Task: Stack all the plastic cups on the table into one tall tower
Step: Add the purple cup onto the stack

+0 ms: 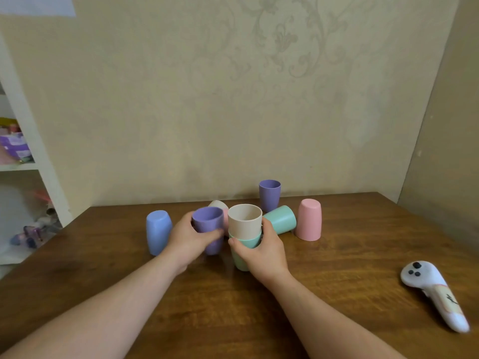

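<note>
Wood-grain brown table [337,268], glossy and streaked, carrying smooth matte plastic cups clustered toward the far edge. Farthest left, blue cup [158,231], rim down, flat base up, untouched. Next, left hand [190,238] wrapped around a purple cup [208,229], mouth up, thumb on the near wall and fingers round the side, probably to bring it over the neighbouring stack. Just behind, partly hidden, a beige cup [219,205] and a sliver of pink, attitude unclear. Centre, the start of the tower: beige upper cup [245,218] nested mouth-up inside a mint lower cup [243,251], tapered walls letting one sink only partway into the other. Right hand [261,251] clasped round the mint cup, likely steadying the base so the light stack does not slide or tip during the next insertion. Behind, near the far edge, a second purple cup [269,194] upright and open. Beside the stack, a mint cup on its side [281,219], round body free to roll. Further right, a pink cup [309,220] inverted, leaning slightly. Near the right edge, well apart, a white handheld controller [435,294] with dark buttons, irrelevant to the stacking. Most cups not yet stacked.
</note>
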A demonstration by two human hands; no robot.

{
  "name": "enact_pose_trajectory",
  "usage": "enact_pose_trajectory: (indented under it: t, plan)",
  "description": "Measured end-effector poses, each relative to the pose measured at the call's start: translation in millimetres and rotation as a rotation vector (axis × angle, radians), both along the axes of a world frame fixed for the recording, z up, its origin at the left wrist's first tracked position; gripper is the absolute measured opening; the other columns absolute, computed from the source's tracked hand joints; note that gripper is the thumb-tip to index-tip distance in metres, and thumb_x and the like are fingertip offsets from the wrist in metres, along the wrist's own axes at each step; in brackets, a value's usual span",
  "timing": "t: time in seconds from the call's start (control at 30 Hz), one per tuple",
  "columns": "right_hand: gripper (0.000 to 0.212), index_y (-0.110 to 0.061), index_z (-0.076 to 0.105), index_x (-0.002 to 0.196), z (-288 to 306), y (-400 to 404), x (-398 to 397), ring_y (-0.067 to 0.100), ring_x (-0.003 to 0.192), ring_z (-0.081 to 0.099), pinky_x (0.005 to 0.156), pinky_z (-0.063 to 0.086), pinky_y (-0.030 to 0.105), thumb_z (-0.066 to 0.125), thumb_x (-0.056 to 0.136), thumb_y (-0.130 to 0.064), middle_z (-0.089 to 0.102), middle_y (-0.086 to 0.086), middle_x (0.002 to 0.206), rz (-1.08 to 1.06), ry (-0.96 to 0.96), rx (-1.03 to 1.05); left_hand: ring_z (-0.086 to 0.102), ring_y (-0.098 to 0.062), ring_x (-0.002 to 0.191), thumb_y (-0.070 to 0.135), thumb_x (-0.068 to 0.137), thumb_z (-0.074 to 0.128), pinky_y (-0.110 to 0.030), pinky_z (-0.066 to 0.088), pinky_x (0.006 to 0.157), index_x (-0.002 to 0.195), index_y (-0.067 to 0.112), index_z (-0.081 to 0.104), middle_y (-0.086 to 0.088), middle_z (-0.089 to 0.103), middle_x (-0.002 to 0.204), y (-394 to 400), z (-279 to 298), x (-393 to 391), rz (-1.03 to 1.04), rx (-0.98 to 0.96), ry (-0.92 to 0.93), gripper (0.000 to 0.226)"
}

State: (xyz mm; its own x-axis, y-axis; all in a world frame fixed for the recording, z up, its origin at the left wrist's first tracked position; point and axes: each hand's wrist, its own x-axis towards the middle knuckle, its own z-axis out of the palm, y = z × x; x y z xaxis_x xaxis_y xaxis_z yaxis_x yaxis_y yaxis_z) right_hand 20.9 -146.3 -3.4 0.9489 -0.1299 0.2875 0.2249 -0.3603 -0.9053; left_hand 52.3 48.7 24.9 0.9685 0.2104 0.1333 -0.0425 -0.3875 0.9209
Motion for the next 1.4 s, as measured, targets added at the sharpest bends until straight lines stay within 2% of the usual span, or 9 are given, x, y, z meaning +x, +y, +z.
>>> enact_pose_trajectory:
  t: [0.13, 0.27, 0.5, 0.8, 0.97, 1.13, 1.2, 1.3, 1.4]
  plan:
    - [0.062, -0.041, 0.061, 0.123, 0, 9, 4, 0.005, 0.108, 0.067, 0.096, 0.060, 0.038, 0.088, 0.069, -0.056, 0.070, -0.017, 0.116, -0.011, -0.023, -0.015, 0.066, -0.020, 0.126, 0.039, 0.083, 0.093, -0.034, 0.054, 0.100, 0.139, 0.023, 0.056, 0.006, 0.067, 0.131, 3, 54, -2, 0.143, -0.258, -0.230, 0.068]
    - [0.064, -0.041, 0.055, 0.127, 4, 13, 6, 0.008, 0.112, 0.064, 0.099, 0.060, 0.038, 0.093, 0.075, -0.047, 0.065, -0.016, 0.120, 0.052, 0.032, -0.019, 0.072, -0.018, 0.123, 0.053, 0.067, 0.086, -0.047, 0.059, 0.110, 0.128, 0.027, 0.056, 0.007, 0.071, 0.127, -6, 112, -7, -0.057, -0.448, -0.305, 0.073]
    - [0.054, -0.041, 0.060, 0.115, 3, 12, 8, 0.007, 0.104, 0.069, 0.094, 0.063, 0.041, 0.088, 0.070, -0.052, 0.072, -0.014, 0.114, 0.066, 0.013, 0.003, 0.075, -0.001, 0.102, 0.023, 0.089, 0.093, -0.021, 0.062, 0.079, 0.122, 0.034, 0.063, 0.008, 0.077, 0.121, -44, 83, -14, -0.260, -0.182, -0.176, 0.046]
    - [0.058, -0.037, 0.059, 0.115, 0, 10, 13, 0.010, 0.104, 0.072, 0.094, 0.065, 0.045, 0.089, 0.068, -0.053, 0.073, -0.012, 0.114, 0.128, 0.036, 0.048, 0.068, 0.005, 0.109, 0.023, 0.083, 0.097, -0.022, 0.058, 0.086, 0.134, 0.038, 0.057, 0.021, 0.071, 0.124, -48, 40, -19, -0.253, -0.131, -0.132, 0.066]
    - [0.056, -0.038, 0.061, 0.116, -4, 11, 11, 0.009, 0.104, 0.073, 0.093, 0.065, 0.045, 0.090, 0.069, -0.049, 0.075, -0.010, 0.114, 0.129, 0.032, 0.100, 0.074, -0.009, 0.115, 0.035, 0.081, 0.098, -0.037, 0.064, 0.096, 0.130, 0.043, 0.060, 0.013, 0.074, 0.128, -48, 31, -15, -0.213, -0.180, -0.123, 0.063]
    - [0.053, -0.043, 0.059, 0.120, -7, 10, 10, 0.006, 0.105, 0.072, 0.094, 0.065, 0.039, 0.089, 0.076, -0.040, 0.074, -0.015, 0.115, 0.151, 0.022, 0.098, 0.071, 0.001, 0.116, 0.019, 0.084, 0.097, -0.013, 0.061, 0.082, 0.144, 0.035, 0.053, 0.017, 0.072, 0.129, -52, 10, -17, -0.272, -0.225, -0.125, 0.076]
    - [0.053, -0.043, 0.059, 0.122, -7, 9, 11, 0.005, 0.106, 0.072, 0.095, 0.064, 0.039, 0.088, 0.077, -0.036, 0.074, -0.015, 0.118, 0.147, 0.013, 0.081, 0.073, -0.003, 0.118, 0.017, 0.082, 0.098, -0.018, 0.064, 0.088, 0.146, 0.035, 0.054, 0.013, 0.075, 0.129, -53, -2, -17, -0.279, -0.227, -0.107, 0.079]
    - [0.069, -0.049, 0.056, 0.134, -7, -2, 6, -0.001, 0.114, 0.068, 0.097, 0.060, 0.029, 0.091, 0.076, -0.035, 0.071, -0.022, 0.125, 0.202, 0.016, -0.022, 0.076, -0.010, 0.120, 0.023, 0.080, 0.099, -0.040, 0.065, 0.102, 0.143, 0.039, 0.058, 0.014, 0.079, 0.127, -51, -11, -15, -0.270, -0.226, -0.079, 0.077]
    - [0.099, -0.048, 0.042, 0.158, -10, -30, 3, 0.003, 0.118, 0.065, 0.099, 0.056, 0.025, 0.094, 0.074, -0.040, 0.063, -0.022, 0.137, 0.244, 0.057, -0.253, 0.073, -0.003, 0.117, 0.023, 0.078, 0.100, -0.028, 0.062, 0.094, 0.141, 0.039, 0.058, 0.022, 0.073, 0.124, -43, -11, -14, -0.208, -0.160, -0.140, 0.077]
